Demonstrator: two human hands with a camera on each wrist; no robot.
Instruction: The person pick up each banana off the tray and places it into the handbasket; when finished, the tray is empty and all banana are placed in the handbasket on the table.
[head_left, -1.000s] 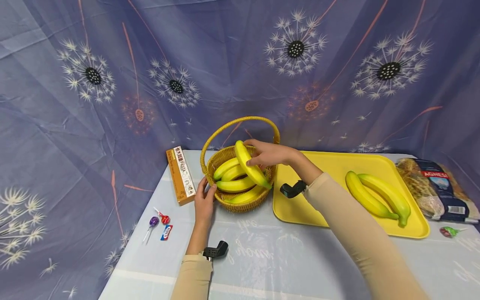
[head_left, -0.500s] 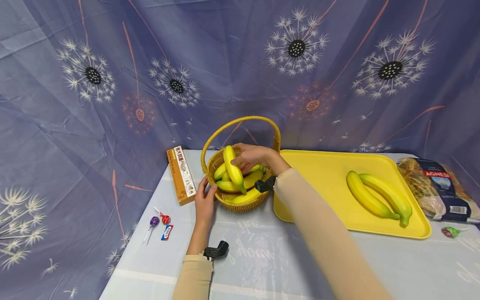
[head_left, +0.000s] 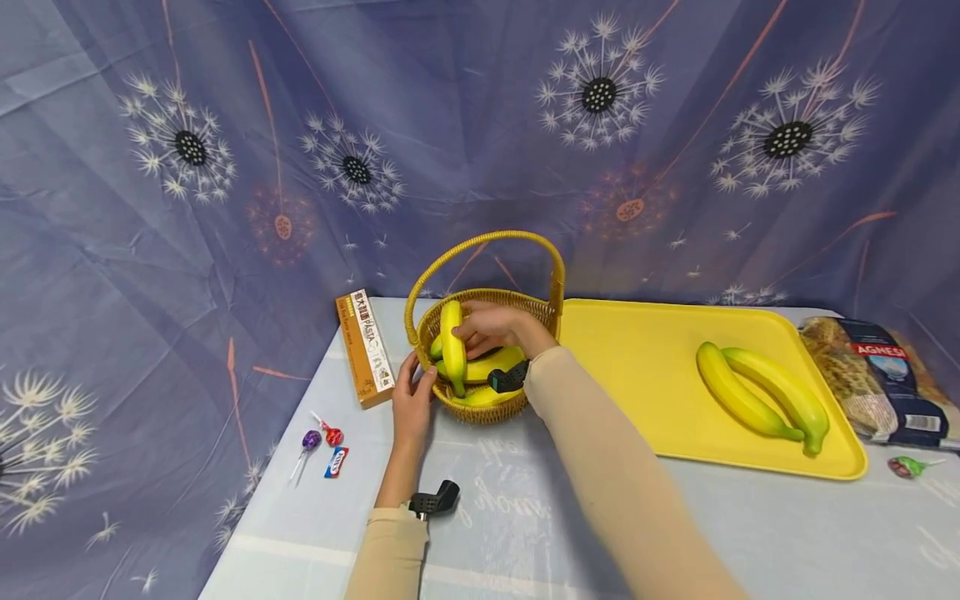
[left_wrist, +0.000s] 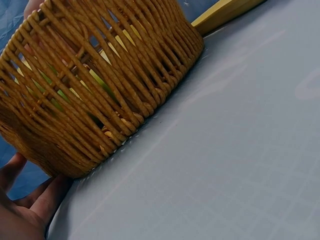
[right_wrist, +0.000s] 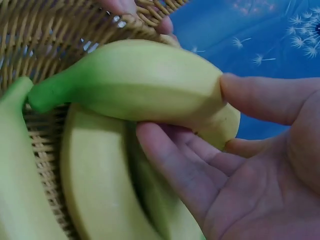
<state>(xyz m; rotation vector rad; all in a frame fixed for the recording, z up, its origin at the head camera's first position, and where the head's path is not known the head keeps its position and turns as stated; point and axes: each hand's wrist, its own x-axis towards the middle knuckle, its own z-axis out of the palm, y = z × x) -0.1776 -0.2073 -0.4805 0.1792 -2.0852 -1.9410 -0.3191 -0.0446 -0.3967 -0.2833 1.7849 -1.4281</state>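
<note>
In the head view my right hand (head_left: 491,327) is inside the wicker basket (head_left: 491,412), pinching a yellow banana (head_left: 453,342). The right wrist view shows the thumb and fingertips at one end of this banana (right_wrist: 145,82), its green tip pointing away from the hand. Beneath it lie more bananas (right_wrist: 100,175), partly hidden by the held one. My left hand (head_left: 410,406) rests against the basket's left side, thumb at the rim. Seen from the left wrist, the extended fingers (left_wrist: 47,197) touch the lower basket wall.
A yellow tray (head_left: 630,375) right of the basket bears two bananas (head_left: 750,396). Beyond it are an AGNESI pasta bag (head_left: 881,375) and a green lollipop (head_left: 906,467). Left stand a pasta box (head_left: 365,350), purple lollipop (head_left: 311,440), red lollipop (head_left: 333,435) and small wrapped candy (head_left: 336,462).
The right hand has carried its banana leftward and lower, from the basket's right part to its left side. The left hand has stayed at the basket's side.
</note>
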